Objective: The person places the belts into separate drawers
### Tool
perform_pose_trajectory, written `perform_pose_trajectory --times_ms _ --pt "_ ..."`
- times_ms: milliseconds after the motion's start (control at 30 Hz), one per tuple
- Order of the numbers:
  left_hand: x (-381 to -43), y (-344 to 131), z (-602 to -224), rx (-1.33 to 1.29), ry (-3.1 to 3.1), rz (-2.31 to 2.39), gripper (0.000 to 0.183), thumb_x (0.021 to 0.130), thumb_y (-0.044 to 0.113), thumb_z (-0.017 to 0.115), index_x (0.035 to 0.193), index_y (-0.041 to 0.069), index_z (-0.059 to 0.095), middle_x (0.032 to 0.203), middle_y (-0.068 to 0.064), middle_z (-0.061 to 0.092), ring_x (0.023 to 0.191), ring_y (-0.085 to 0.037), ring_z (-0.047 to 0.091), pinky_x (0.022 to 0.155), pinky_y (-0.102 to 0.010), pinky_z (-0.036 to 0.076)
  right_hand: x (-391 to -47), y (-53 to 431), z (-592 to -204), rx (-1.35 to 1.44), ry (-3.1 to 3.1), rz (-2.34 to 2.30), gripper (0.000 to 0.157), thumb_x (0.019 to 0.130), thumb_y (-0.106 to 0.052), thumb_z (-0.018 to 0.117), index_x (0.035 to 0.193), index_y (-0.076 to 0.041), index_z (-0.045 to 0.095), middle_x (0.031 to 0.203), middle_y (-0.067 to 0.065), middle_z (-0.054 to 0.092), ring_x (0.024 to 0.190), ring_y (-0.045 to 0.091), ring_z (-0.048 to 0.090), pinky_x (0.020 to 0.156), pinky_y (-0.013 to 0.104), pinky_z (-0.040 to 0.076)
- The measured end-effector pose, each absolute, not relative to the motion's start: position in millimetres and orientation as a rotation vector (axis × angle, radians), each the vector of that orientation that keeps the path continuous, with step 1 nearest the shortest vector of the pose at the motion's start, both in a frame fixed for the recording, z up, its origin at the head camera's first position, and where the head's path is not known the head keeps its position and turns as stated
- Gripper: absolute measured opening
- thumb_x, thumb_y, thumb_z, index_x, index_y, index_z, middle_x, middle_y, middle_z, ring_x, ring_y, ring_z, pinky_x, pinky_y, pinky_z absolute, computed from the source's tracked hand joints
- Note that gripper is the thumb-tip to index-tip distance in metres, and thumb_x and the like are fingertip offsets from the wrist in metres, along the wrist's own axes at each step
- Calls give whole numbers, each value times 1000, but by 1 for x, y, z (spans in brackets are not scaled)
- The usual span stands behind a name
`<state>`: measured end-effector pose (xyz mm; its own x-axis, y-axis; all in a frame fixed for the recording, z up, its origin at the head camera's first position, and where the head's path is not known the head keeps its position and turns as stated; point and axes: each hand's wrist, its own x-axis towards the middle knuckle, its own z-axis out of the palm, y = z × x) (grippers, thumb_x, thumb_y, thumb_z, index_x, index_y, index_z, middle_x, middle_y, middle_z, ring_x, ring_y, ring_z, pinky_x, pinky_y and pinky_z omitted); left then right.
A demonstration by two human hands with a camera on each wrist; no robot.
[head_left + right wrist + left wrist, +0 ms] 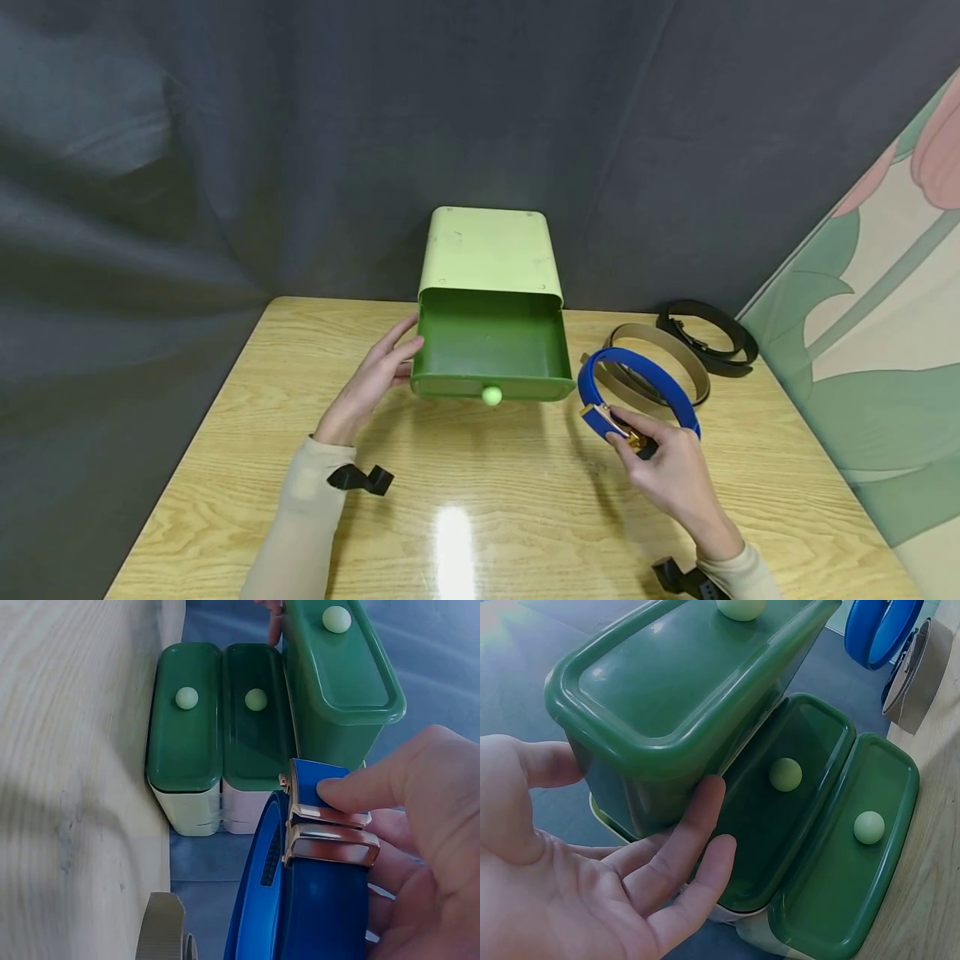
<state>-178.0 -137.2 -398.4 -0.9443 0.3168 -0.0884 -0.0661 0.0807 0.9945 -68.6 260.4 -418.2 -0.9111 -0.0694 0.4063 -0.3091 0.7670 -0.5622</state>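
A green drawer [525,389] with a pale round knob [491,396] stands pulled out of the top of a pale green cabinet [491,250]; its visible inside is bare. My left hand [367,383] is at the drawer's left side, thumb and fingers spread, fingertips against it. In the left wrist view the fingers are extended, not wrapped around the drawer. To the right of the drawer, my right hand [671,475] pinches a coiled blue belt [645,364] by its gold buckle [330,844], above the table.
Behind the blue belt, a coiled tan belt [686,354] and a coiled black belt [731,367] lie on the wooden table [225,467]. Two lower drawers [184,750], both pushed in, sit beneath the open one. A dark curtain [360,150] hangs behind the cabinet.
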Motion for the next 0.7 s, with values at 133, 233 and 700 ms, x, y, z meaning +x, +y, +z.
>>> perform_pose_trajectory --times_ms 133,233,700 --pt "-178 -137 -398 252 2087 1934 69 113 43 46 173 22 17 143 -24 66 102 -10 76 106 -39 53 -69 261 -417 287 -2597 911 36 87 0 85 122 -3 80 94 14 81 38 -9 34 36 18 29" --pt "-178 -136 -398 246 2088 1940 69 113 42 46 173 22 18 139 -24 68 100 -10 75 103 -35 54 -69 263 -414 283 -2590 907 35 87 -1 85 122 -3 80 88 12 80 37 -9 34 36 18 29" --pt "-178 -137 -399 264 2076 1966 68 113 39 46 173 28 15 146 -27 62 94 -8 75 100 -37 53 -68 268 -390 334 -2547 963 37 89 2 81 126 -3 78 106 22 80 34 -6 35 36 19 32"
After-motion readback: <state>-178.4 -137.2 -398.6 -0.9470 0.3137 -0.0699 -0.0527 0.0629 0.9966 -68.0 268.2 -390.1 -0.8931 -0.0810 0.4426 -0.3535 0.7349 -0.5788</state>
